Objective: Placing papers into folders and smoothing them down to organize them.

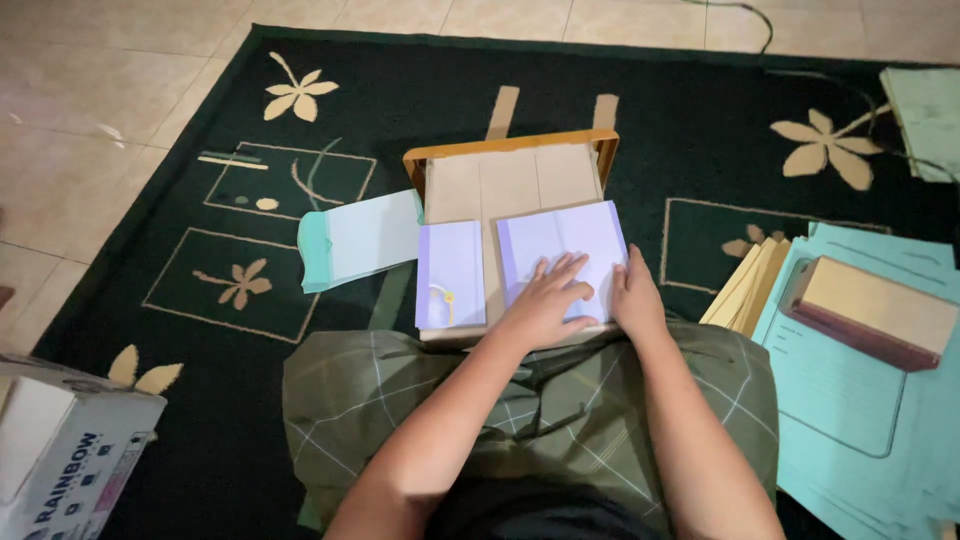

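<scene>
While the person is sitting on a dark green carpet patterned with cream flowers, both hands are pressing on a pale lilac paper stack lying on a small wooden board. Left hand is lying flat on the stack, fingers spread and released, the paper directly under them. Right hand is resting at the stack's right edge, fingers hidden against it, so whether they are gripping cannot be told. Just left of the fingers, a second lilac stack is lying apart, and further left a mint paper bundle. Well to the right, a wooden block is sitting on mint sheets.
</scene>
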